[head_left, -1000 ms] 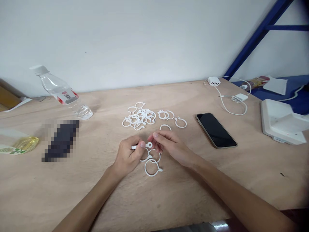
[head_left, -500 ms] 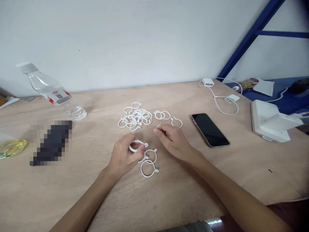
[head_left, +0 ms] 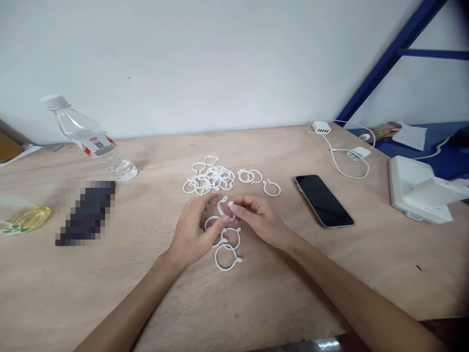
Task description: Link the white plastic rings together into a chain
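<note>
A white plastic ring (head_left: pixel 222 207) was pinched between both hands near the middle of the table (head_left: pixel 256 303), lifted just clear of the wood, probably so its open ends could be worked. The left hand (head_left: pixel 194 232) curled around one side; the right hand (head_left: pixel 256 217) closed its fingertips on the other. Linked rings (head_left: pixel 227 247) lay directly toward the near edge, a loose pile of rings (head_left: pixel 210 178) toward the far edge, a phone (head_left: pixel 324 200) to the right.

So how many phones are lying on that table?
1. A single dark phone lies flat and screen-up on the wooden table, right of the person's hands and the white rings. The blurred-out dark object on the left cannot be identified.
</note>
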Motion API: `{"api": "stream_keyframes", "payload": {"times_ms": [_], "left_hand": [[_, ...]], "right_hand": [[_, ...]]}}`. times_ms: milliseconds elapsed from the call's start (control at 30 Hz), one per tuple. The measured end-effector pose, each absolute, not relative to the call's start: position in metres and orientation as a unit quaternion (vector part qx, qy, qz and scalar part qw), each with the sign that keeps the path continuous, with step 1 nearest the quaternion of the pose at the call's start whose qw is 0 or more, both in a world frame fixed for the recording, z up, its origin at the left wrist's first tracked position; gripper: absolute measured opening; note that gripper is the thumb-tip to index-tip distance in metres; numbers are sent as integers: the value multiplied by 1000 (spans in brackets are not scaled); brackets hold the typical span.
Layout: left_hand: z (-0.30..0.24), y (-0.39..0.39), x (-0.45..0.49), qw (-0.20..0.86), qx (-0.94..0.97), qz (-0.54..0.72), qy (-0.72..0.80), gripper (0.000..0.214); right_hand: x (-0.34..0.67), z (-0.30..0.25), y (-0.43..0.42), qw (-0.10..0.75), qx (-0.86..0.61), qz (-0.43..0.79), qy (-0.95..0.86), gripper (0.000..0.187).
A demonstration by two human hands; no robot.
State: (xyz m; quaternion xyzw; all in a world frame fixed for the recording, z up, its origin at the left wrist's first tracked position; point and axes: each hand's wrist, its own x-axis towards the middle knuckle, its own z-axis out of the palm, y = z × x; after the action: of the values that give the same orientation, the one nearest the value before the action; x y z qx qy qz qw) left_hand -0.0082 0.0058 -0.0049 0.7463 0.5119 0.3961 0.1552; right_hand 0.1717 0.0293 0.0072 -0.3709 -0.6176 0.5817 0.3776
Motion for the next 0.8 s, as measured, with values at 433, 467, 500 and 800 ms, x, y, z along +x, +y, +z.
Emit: {"api": "stream_keyframes", "payload": {"times_ms": [433,467,500,800], "left_hand": [[0,3,-11,-50,792,459,400,7],[0,3,-12,-61,801,449,391,8],[0,3,-12,-66,807,441,387,8],[0,4,-10,178,790,352,469,43]], "right_hand": [[158,10,12,435,-418,556,-571,21],[157,11,11,439,-426,555,-564,21],[156,12,11,443,-435,552,-557,21],[153,13,12,466,-374,649,-471,19]]}}
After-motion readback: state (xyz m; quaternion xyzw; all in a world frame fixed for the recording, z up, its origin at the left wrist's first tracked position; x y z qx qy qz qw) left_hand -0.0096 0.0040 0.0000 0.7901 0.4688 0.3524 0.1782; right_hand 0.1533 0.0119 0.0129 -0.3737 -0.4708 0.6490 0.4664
